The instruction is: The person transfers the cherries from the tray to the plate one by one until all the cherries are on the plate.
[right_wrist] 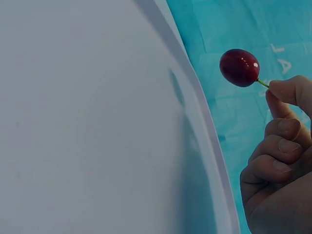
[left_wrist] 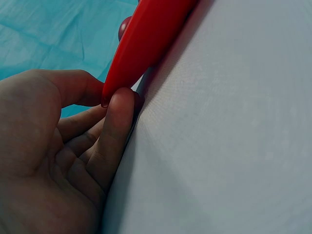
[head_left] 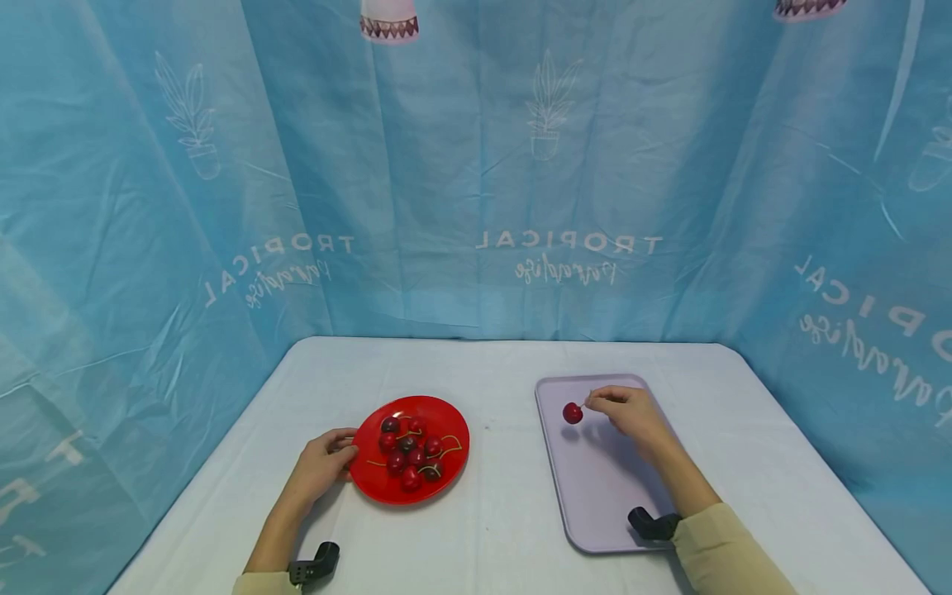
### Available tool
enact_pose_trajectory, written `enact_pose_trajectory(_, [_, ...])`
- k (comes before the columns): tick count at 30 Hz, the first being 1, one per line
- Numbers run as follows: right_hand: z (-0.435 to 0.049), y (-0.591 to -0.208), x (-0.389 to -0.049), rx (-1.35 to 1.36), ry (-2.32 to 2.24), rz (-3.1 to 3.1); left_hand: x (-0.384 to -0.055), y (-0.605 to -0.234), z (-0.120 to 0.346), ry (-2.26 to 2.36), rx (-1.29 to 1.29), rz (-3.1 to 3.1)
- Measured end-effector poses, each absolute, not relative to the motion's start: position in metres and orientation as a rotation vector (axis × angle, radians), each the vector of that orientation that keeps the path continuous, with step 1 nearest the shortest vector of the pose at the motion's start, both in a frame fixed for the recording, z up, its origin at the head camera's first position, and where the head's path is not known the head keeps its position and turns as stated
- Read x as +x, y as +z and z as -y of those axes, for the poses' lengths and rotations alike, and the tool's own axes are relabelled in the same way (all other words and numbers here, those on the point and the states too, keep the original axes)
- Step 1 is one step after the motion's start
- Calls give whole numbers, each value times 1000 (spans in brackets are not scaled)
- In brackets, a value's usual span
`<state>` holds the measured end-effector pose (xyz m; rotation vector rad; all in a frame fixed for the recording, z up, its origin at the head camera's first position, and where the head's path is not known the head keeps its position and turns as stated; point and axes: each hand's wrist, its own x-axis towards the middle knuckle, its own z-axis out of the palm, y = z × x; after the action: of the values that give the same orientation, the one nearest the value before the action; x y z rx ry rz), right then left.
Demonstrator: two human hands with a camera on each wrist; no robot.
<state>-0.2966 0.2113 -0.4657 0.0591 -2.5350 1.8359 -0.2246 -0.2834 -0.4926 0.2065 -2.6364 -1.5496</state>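
My left hand [head_left: 321, 468] pinches the left rim of a red plate [head_left: 446, 413], thumb on top and fingers beneath, as the left wrist view shows up close. Several dark red cherries [head_left: 416, 456] with stems are heaped on that plate. Between thumb and index finger, my right hand [head_left: 628, 413] pinches the green stem of one cherry [head_left: 572, 413]. This cherry [right_wrist: 239, 68] hangs above a pale purple tray [head_left: 595, 496], casting a small shadow on its surface. The other right fingers are curled in toward the palm.
A white cloth [head_left: 506, 512] covers the table under plate and tray. Blue printed curtains [head_left: 461, 165] surround the table at the back and both sides. Each wrist wears a black camera, like the one at the left wrist [head_left: 316, 564].
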Motion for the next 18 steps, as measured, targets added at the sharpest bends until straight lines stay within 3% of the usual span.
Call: enact_pose_trajectory(18, [-181, -462, -305, 107, 1833, 2542, -225, -494, 284, -1558, 207, 2636])
